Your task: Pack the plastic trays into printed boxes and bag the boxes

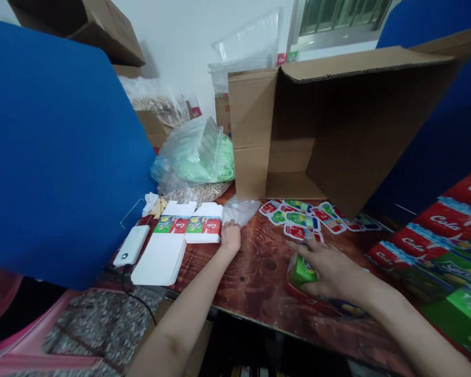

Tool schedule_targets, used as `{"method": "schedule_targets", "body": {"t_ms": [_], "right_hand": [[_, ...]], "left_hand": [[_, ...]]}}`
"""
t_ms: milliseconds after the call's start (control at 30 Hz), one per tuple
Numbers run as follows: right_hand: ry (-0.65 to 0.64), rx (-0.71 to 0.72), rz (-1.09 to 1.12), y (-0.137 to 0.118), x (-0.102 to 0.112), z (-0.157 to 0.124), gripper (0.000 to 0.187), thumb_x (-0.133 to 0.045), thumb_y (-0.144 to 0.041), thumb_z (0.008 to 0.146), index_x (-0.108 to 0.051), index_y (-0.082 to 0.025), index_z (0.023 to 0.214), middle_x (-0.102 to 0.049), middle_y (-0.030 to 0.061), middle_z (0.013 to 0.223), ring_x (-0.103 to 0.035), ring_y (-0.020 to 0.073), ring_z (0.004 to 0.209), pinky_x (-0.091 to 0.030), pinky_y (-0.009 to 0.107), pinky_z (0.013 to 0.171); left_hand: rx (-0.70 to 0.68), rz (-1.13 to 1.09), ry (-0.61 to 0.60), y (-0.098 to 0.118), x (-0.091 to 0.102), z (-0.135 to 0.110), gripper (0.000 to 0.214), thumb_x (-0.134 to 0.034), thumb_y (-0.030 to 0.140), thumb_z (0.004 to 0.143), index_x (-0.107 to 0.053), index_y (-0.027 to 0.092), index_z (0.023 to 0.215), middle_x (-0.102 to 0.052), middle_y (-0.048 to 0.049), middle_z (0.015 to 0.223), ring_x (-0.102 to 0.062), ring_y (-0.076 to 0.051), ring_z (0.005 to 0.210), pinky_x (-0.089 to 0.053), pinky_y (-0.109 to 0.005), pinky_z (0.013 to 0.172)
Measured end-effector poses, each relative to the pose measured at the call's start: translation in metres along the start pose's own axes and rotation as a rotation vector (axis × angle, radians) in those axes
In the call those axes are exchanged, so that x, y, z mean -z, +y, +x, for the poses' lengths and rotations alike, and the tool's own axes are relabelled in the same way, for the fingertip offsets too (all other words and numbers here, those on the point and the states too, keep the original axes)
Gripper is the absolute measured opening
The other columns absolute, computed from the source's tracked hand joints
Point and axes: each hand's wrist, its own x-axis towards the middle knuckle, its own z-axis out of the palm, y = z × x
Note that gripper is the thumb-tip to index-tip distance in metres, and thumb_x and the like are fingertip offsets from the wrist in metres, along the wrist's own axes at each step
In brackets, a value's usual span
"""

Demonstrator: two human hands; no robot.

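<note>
My left hand [231,236] rests on the table with its fingers curled, at the right edge of a stack of flat printed cartons [203,224] and against a clear plastic bag [241,209]. What its fingers hold, if anything, is hidden. Beside that stack, another pile of flat cartons [160,256] shows white panels and a Cola and Sprite print. My right hand [329,269] lies over a red and green printed box [303,272], thumb on the near side and fingers across the far side. Part of the box is covered by the hand.
Bottle- and can-shaped cutouts [298,217] lie before a large open cardboard box [294,183]. Stacked Cola and Sprite boxes [443,225] stand at right. A white power bank [132,246] with a cable lies left, near a blue partition [63,157]. Bagged plastic trays [196,152] sit behind.
</note>
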Motion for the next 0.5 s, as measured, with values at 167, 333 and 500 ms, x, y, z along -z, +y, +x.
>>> {"method": "schedule_targets", "body": {"t_ms": [167,333,500], "right_hand": [[0.341,0.169,0.077,-0.002,-0.005,-0.007,0.065,-0.066,-0.043,0.084,-0.048,-0.022,0.142,-0.05,0.0156,0.139,-0.044,0.0376,0.13,-0.039,0.056,0.106],[0.513,0.294,0.261,-0.03,0.003,-0.011,0.036,-0.053,-0.033,0.096,-0.056,-0.024,0.131,-0.057,0.0109,0.129,-0.055,0.0248,0.117,-0.048,0.043,0.099],[0.55,0.236,0.552,-0.051,-0.006,-0.003,0.026,-0.059,-0.035,0.093,-0.065,-0.025,0.117,-0.065,0.0086,0.117,-0.061,0.0234,0.107,-0.05,0.041,0.094]], "left_hand": [[-0.028,-0.043,0.048,-0.003,0.014,-0.006,0.046,-0.029,0.031,0.101,-0.07,0.012,0.106,-0.068,-0.015,0.103,-0.065,-0.025,0.095,-0.047,-0.036,0.085],[-0.117,-0.135,0.079,-0.003,0.029,-0.015,0.042,-0.031,0.034,0.101,-0.07,0.02,0.111,-0.071,-0.01,0.1,-0.067,-0.022,0.09,-0.047,-0.033,0.084],[-0.154,-0.218,0.146,0.004,0.047,-0.02,0.039,-0.036,0.032,0.1,-0.07,0.018,0.113,-0.071,-0.0117,0.103,-0.066,-0.023,0.093,-0.046,-0.035,0.087]]}}
